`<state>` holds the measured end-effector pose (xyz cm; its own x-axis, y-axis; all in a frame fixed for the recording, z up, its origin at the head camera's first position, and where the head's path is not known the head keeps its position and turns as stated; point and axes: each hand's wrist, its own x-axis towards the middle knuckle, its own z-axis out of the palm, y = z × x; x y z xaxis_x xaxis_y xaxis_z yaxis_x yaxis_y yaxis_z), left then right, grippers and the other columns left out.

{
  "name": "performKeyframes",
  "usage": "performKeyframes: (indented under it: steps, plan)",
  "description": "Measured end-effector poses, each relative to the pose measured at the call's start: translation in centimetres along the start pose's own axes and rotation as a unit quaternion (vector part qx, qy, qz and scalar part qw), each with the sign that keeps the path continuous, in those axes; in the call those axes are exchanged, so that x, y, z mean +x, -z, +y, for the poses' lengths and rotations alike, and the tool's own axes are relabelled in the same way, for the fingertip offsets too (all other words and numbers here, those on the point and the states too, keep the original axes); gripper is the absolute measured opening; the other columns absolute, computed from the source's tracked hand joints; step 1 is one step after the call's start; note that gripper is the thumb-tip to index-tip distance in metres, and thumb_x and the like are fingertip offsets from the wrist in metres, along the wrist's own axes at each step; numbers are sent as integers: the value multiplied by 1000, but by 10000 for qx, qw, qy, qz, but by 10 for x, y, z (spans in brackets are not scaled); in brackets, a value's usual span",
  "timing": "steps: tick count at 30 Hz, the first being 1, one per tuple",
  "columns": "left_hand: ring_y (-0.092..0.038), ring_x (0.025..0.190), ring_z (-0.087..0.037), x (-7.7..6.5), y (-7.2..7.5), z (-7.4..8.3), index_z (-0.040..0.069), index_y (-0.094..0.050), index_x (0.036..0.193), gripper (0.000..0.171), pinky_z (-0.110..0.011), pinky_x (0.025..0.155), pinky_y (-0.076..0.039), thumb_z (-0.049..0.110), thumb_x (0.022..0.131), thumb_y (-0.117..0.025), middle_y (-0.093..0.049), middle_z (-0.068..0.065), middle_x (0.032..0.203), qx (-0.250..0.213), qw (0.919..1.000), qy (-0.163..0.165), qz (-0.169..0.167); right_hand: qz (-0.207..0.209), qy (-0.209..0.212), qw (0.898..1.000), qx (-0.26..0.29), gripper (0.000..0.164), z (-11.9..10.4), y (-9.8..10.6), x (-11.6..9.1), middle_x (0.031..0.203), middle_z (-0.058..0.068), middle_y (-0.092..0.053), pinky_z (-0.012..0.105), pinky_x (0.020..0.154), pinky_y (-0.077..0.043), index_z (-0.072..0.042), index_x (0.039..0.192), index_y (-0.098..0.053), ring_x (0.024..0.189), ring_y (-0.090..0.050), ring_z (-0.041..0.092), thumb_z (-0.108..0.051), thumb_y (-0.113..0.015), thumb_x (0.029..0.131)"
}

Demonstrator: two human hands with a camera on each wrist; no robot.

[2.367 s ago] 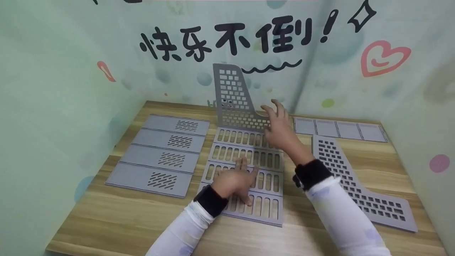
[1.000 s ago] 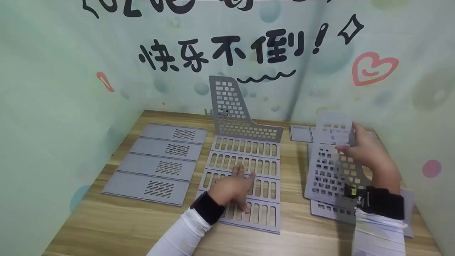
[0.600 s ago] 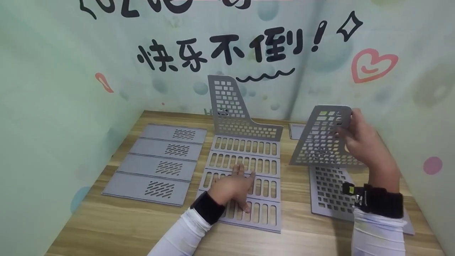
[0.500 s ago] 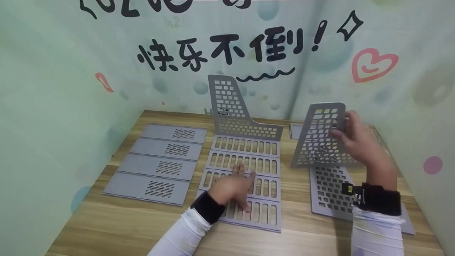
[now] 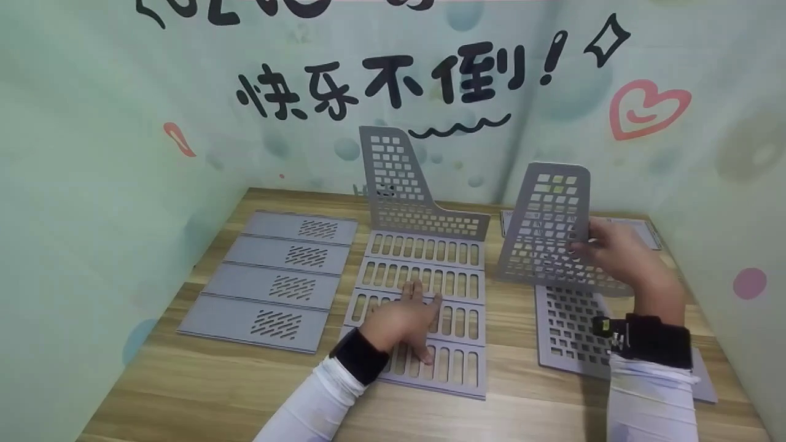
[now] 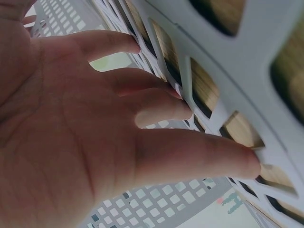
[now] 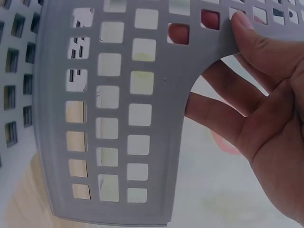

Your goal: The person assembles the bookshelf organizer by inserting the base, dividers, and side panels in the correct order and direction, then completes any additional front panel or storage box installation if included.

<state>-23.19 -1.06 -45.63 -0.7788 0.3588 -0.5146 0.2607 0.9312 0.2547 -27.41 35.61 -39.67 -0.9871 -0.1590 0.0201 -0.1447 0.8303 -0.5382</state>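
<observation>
My left hand [image 5: 402,325] rests on a grey slotted panel [image 5: 460,341] lying flat mid-table. In the left wrist view its fingers [image 6: 199,151] are extended, fingertips touching the slotted surface. Behind that panel's far end stands an L-shaped perforated panel [image 5: 368,172], upright. On the right, a similar L-shaped perforated panel [image 5: 584,196] is held upright by my right hand [image 5: 623,248]. The right wrist view shows the thumb on the near face of this held panel [image 7: 118,211] at its inner curve, with fingers behind, partly seen through the holes.
Beneath the held panel lies another perforated panel [image 5: 543,337], partly covered by the right arm. Flat panels with slanted vents [image 5: 227,282] lie at left. A partly hidden panel [image 5: 645,233] is at back right. A printed curtain [image 5: 307,37] hangs behind the wooden table [image 5: 184,393].
My right hand left the standing panel, took a perforated panel from the right and swung it upright. Lately its top has shifted slightly up and left. The left hand stays in place.
</observation>
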Motion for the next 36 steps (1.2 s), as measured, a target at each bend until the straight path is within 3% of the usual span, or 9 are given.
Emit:
performKeyframes:
  steps: [11,20,30,36]
  plan:
    - [8,168,-36,-2,1,0,28,-14,172,132,-91,115,-11,39,70,-96,13,-17,178,55,10000,-37,23,270,483,9983,-186,26,-13,-12,10,123,27,-75,66,98,-58,0,129,-69,115,-73,48,-6,-64,104]
    - [9,168,-35,-2,2,1,29,-12,173,132,-91,115,-10,39,71,-95,15,-16,178,95,9999,-33,-13,297,610,9968,-416,26,-26,-22,16,122,30,-74,65,99,-57,4,128,-66,115,-72,50,-7,-62,105]
    - [5,168,-35,-1,1,0,31,-15,172,131,-89,116,-18,42,71,-96,10,-17,179,257,9997,-12,-11,473,724,9962,56,25,-36,-42,27,123,28,-74,65,105,-54,1,128,-65,120,-70,48,-13,-61,107]
    - [3,168,-35,1,1,0,30,-16,172,130,-87,117,-21,43,71,-97,8,-18,180,311,9995,-20,27,49,530,9986,59,23,-18,-34,23,117,24,-77,62,96,-59,-1,118,-73,112,-73,45,-19,-68,105]
